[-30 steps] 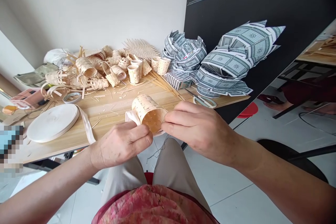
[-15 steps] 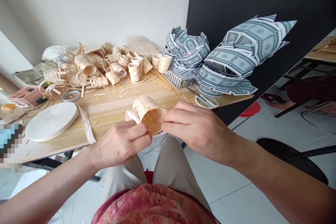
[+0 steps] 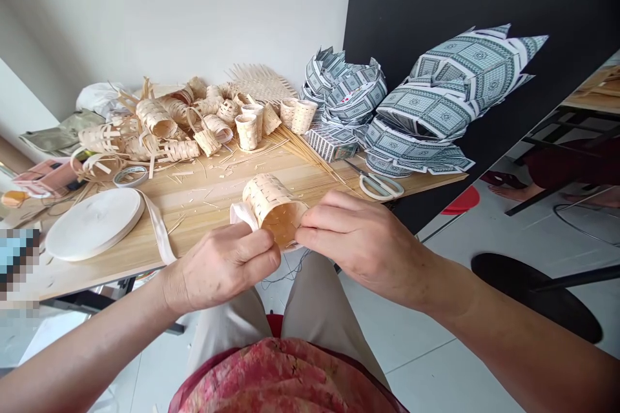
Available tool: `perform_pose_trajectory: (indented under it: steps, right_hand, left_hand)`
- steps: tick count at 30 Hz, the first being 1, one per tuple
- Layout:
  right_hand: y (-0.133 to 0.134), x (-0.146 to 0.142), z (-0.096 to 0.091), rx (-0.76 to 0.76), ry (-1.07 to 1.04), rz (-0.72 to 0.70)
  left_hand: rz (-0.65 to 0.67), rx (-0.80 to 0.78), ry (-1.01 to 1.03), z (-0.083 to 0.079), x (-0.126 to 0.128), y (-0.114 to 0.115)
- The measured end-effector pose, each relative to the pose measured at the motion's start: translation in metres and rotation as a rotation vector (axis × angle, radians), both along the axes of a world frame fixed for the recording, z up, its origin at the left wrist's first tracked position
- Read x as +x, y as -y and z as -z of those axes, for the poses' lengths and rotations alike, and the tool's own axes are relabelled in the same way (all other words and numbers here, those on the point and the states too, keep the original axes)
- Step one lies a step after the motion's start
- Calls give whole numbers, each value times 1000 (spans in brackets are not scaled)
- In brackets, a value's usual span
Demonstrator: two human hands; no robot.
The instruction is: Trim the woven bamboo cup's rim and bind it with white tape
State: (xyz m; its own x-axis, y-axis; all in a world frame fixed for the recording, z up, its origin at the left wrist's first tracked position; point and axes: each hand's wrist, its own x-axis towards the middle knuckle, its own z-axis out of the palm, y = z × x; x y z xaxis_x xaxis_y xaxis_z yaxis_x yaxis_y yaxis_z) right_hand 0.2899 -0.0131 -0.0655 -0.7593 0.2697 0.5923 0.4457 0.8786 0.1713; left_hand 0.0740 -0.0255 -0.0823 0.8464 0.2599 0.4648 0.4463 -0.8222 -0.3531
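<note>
- Wooden table (image 3: 213, 203): left and centre of the frame.
- Folded-card baskets (image 3: 429, 113): piled at upper right.
- White ribbon roll (image 3: 92, 222): lying flat, left.
- Right hand (image 3: 365, 248): right of centre, pinching the cup's rim.
- Left hand (image 3: 225, 264): lower centre, pinching the rim's left edge.
- Woven splint cup (image 3: 266, 197): centre, tilted, between both hands.
- Dark thread (image 3: 295, 271): hanging below.

No text, brand or number I can read. Red marks (image 3: 347, 97) on the folded-paper bowl (image 3: 361, 102), upper centre: too small to make out. Folded-paper stack (image 3: 426, 113), upper right: printed pattern, no legible lettering. Pixelated patch (image 3: 17, 255), left edge: illegible to me.
</note>
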Motion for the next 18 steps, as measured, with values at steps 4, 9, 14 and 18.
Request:
perform_pose_trajectory:
  steps: [4, 9, 14, 18]
  right_hand:
    - [2, 0, 0, -15, -9, -12]
    - [3, 0, 1, -30, -27, -1]
    - [4, 1, 1, -30, -12, -7]
    - [4, 1, 2, -41, -5, -19]
  left_hand:
    - [3, 11, -8, 0, 0, 1]
    - [16, 18, -2, -1, 0, 1]
    - [17, 14, -3, -1, 0, 3]
    - [19, 0, -5, 1, 1, 2]
